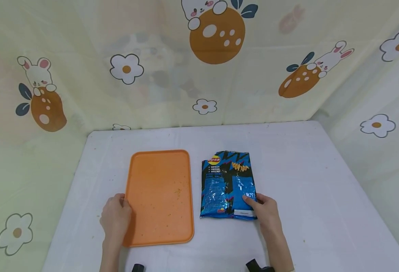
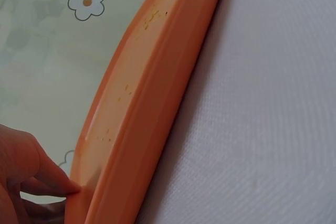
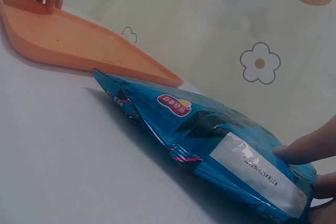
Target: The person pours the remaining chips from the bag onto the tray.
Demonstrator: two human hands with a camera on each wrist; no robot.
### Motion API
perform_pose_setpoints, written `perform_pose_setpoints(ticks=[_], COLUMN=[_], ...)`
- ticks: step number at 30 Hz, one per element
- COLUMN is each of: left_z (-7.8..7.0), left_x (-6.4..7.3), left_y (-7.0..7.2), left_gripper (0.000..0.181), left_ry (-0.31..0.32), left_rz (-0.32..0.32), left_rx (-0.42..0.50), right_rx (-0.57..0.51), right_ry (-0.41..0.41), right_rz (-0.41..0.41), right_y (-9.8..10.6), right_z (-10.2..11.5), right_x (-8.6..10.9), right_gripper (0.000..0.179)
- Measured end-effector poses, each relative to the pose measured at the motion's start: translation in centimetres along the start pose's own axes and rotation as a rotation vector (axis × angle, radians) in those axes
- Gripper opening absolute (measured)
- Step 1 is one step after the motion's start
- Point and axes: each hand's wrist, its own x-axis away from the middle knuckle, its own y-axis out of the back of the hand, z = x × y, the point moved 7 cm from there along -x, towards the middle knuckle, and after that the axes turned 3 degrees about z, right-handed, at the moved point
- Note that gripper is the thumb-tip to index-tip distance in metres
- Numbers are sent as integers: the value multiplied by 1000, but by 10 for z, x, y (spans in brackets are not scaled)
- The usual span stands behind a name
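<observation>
My left hand (image 1: 115, 221) pinches the left rim of an orange rectangular tray (image 1: 158, 196), its fingertips right at the edge. Small yellow crumbs are scattered over the tray's surface. To the tray's right is a shiny blue and black chip bag (image 1: 228, 185), its top left corner torn away. My right hand (image 1: 267, 211) holds the bag by its lower right edge, thumb on top and fingers beneath. In the right wrist view, the bag's near side (image 3: 220, 145) is tilted, with a white printed label along it.
Both things are on a white-covered table (image 1: 298, 181). A pale curtain (image 1: 165, 90) with rabbits and flowers hangs behind and along the sides. Two black objects show at the bottom edge of the head view, one near each forearm.
</observation>
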Motion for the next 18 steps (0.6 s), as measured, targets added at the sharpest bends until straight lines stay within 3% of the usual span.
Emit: perform_pose_setpoints(ticks=[18], left_z=[1], left_x=[0], left_y=[-1], left_gripper=[31], left_ry=[-1], left_rz=[5], left_rx=[6], right_rx=[-87], right_ry=[45], right_rz=[23], right_y=[0], right_z=[-2], right_x=[-2], right_gripper=[64])
